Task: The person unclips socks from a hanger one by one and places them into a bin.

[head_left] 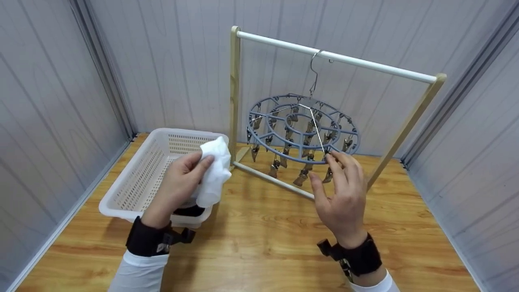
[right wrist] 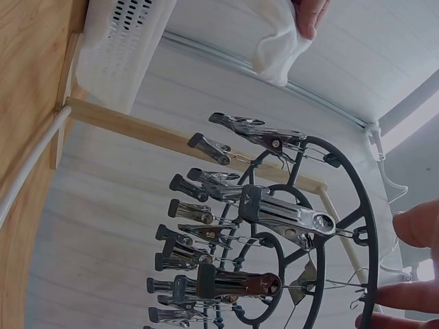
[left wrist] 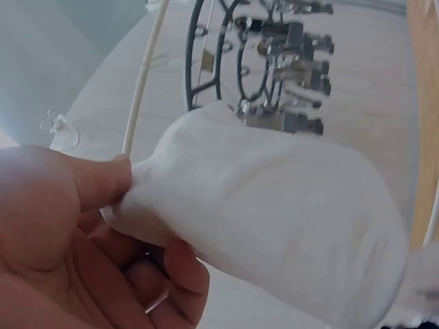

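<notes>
My left hand [head_left: 182,174] pinches a white sock [head_left: 215,172] by one end between thumb and fingers, above the right side of a white basket [head_left: 117,198]. In the left wrist view the sock [left wrist: 274,205] spreads out from the fingertips. A round blue-grey clip hanger [head_left: 302,156] hangs by its metal hook from a rack, with several metal clips dangling below its rings. My right hand [head_left: 344,194] has its fingertips at the hanger's near rim, thumb held apart. The right wrist view shows fingers [right wrist: 405,295] against the rim beside a clip [right wrist: 288,212].
A wooden rack [head_left: 234,97] with a white top bar [head_left: 365,63] stands behind the hands, its lower bar [head_left: 275,181] close above the wooden table [head_left: 259,251]. Something black [head_left: 189,211] lies in the basket's near corner. Pale panel walls [head_left: 194,73] enclose the table.
</notes>
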Motion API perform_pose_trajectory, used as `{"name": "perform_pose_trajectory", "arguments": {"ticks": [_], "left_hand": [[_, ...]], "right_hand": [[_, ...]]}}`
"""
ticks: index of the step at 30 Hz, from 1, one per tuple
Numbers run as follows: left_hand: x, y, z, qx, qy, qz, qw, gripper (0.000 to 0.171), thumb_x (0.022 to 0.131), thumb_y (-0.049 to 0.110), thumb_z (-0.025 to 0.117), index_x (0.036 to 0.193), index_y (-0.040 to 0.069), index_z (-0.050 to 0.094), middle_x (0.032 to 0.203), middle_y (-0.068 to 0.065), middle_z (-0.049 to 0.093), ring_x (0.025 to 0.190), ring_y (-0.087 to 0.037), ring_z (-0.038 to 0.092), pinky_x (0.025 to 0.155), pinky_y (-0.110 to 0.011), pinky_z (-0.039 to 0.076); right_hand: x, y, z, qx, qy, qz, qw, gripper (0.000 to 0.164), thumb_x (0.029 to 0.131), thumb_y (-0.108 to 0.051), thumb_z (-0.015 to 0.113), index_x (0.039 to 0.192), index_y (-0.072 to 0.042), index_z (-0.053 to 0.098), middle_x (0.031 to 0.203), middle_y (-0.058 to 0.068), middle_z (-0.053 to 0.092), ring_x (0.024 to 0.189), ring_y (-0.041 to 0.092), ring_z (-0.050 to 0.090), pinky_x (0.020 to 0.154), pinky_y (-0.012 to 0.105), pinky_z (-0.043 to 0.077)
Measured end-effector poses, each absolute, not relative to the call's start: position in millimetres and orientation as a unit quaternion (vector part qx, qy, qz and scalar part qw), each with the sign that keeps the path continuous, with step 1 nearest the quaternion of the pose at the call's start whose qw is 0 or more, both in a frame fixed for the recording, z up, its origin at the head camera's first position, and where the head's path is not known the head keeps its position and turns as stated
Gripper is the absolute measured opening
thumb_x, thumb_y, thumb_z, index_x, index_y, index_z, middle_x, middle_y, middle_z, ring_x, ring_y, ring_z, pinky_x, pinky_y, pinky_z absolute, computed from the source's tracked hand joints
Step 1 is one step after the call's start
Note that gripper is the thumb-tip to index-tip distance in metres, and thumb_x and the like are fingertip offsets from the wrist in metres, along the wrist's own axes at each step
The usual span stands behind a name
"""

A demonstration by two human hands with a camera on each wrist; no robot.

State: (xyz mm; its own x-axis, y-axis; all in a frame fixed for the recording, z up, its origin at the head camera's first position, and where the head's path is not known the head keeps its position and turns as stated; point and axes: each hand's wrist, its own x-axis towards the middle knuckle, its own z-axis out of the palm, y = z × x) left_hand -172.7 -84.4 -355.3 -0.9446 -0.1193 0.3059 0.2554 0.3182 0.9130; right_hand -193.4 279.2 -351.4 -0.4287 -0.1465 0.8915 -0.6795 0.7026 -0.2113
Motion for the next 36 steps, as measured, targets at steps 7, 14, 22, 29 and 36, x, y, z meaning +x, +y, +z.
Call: {"name": "perform_pose_trajectory", "arguments": {"ticks": [7,14,22,29,36], "left_hand": [[-178,-103,-362,-0.001,-0.838,-0.519,0.166,0.044,0.117,0.032,0.061,0.082,0.012,0.044,0.075,-0.002,0.042,0.067,-0.018,0.050,0.057,-0.028,0.042],[-191,-114,-376,0.004,-0.862,-0.495,0.104,0.029,0.119,0.026,0.054,0.096,0.008,0.055,0.084,-0.005,0.050,0.075,-0.021,0.052,0.066,-0.034,0.044],[-199,-121,-387,0.008,-0.863,-0.500,0.071,0.018,0.117,0.012,0.051,0.105,0.000,0.055,0.096,-0.015,0.055,0.086,-0.028,0.056,0.074,-0.038,0.049],[-203,-132,-394,0.035,-0.902,-0.430,0.009,0.060,0.116,0.012,0.048,0.166,-0.014,0.029,0.168,-0.040,0.037,0.157,-0.054,0.036,0.128,-0.066,0.031],[-200,-139,-394,0.065,-0.932,-0.356,-0.014,0.067,0.115,0.022,0.055,0.165,-0.015,0.031,0.161,-0.044,0.042,0.150,-0.059,0.043,0.122,-0.071,0.036]], "right_hand": [[-192,280,-353,0.260,-0.801,0.278,0.463,0.057,0.105,-0.034,0.073,0.141,0.010,0.068,0.144,0.028,0.065,0.140,0.048,0.054,0.123,0.060,0.036],[-192,282,-354,0.263,-0.804,0.277,0.455,0.056,0.104,-0.032,0.074,0.141,0.010,0.068,0.144,0.029,0.065,0.140,0.048,0.054,0.123,0.062,0.035],[-191,281,-354,0.266,-0.805,0.280,0.450,0.052,0.102,-0.024,0.076,0.141,0.009,0.068,0.145,0.026,0.065,0.141,0.049,0.054,0.122,0.064,0.035],[-191,280,-354,0.268,-0.807,0.281,0.446,0.055,0.103,-0.030,0.076,0.141,0.008,0.069,0.144,0.026,0.066,0.141,0.047,0.054,0.123,0.062,0.036],[-191,281,-353,0.268,-0.809,0.278,0.443,0.057,0.104,-0.033,0.075,0.140,0.009,0.069,0.143,0.027,0.067,0.141,0.048,0.054,0.123,0.063,0.035]]}}
